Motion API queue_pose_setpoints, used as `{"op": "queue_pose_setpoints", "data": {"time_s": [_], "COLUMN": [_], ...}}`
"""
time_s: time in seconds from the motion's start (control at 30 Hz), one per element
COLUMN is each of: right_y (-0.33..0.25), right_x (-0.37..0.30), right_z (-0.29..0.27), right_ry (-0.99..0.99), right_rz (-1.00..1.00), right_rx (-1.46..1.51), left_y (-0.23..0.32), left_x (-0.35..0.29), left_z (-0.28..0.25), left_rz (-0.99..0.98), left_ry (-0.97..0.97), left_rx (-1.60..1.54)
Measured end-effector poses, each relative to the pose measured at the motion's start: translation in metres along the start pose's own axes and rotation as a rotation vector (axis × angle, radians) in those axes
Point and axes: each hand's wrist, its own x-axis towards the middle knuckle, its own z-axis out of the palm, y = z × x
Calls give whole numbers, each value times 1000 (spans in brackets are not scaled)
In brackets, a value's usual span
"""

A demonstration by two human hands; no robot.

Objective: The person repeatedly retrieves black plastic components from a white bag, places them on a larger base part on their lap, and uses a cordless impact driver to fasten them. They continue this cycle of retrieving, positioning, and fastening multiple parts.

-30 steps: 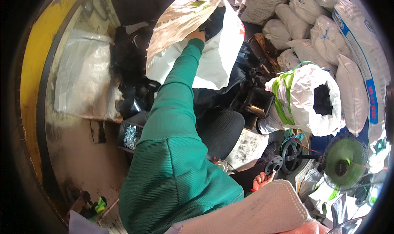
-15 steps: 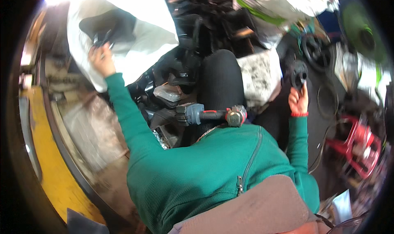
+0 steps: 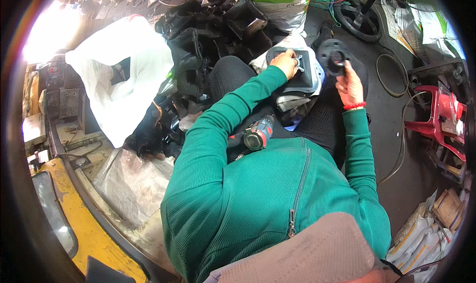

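Note:
My left hand (image 3: 285, 65) reaches across my lap to a black square housing (image 3: 292, 83) with a pale grey flange. Its fingers are closed around a small shiny metal piece (image 3: 299, 63) over the housing's recess; the piece's exact kind is unclear. In my right hand (image 3: 351, 87) a black round flanged part (image 3: 332, 58) with a central hole is held up, just right of the housing. The housing lies on a pale cloth (image 3: 296, 102) over my legs. A cordless power tool (image 3: 256, 135) rests on my lap near my left forearm.
A white plastic bag (image 3: 144, 77) stands open at the left, beside a heap of black parts (image 3: 191, 40). A yellow metal panel (image 3: 74, 208) runs along the lower left. At the right are a red plastic stool (image 3: 434, 117), a loose cable (image 3: 402, 139) and a black wheel (image 3: 358, 20).
My left hand has left the white bag and moved right to the housing on my lap. My right hand still holds the round part, now tilted and near the housing. The view has shifted.

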Motion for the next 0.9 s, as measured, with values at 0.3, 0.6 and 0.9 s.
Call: {"op": "queue_pose_setpoints", "data": {"time_s": [0.3,0.6,0.9], "right_y": [88,82,75], "right_x": [59,66,66], "right_z": [16,32,0], "right_ry": [-44,76,-171], "right_rz": [91,-134,274], "right_rx": [-897,-1247,30], "left_y": [-50,8,16], "left_x": [-67,-130,-215], "left_z": [-75,-98,-125], "left_rz": [-203,-310,-67], "left_ry": [77,-132,-530], "left_rx": [-194,-377,-300]}}
